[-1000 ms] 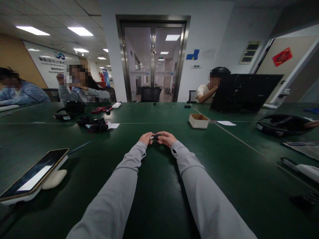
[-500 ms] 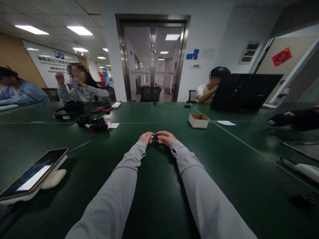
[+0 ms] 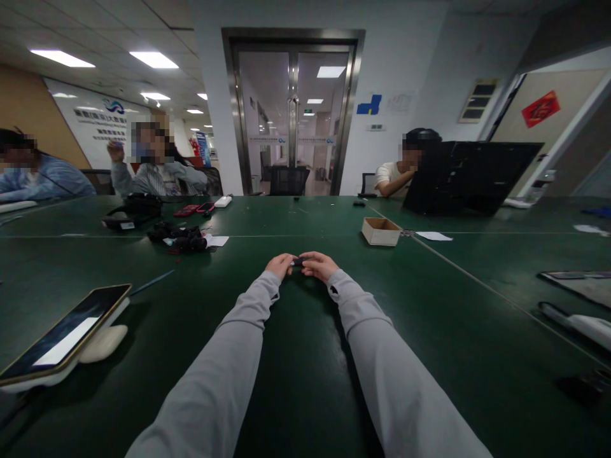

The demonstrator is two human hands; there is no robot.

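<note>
Over the middle of the dark green table [image 3: 305,356], both of my hands pinch one small dark stick-shaped object [image 3: 298,261]. It is short, black along most of its length, with a lighter end towards the left; its exact kind is too small to make out. My left hand [image 3: 280,264] has thumb and fingers closed on the lighter end. The black end is between the fingertips of my right hand [image 3: 321,264]. The fingertips of the two hands nearly meet, hiding part of the object.
Left of my arms, a phone [image 3: 71,331] rests tilted on a white stand. Dark cables or gear [image 3: 184,236] lie farther back. An open wooden box [image 3: 380,231] stands right of my hands, near a black monitor [image 3: 472,175]. Several people sit across the table.
The silvery left end of the object shows less than before, with my hands in nearly the same place. A dark blurred shape at the far right edge has left the view.
</note>
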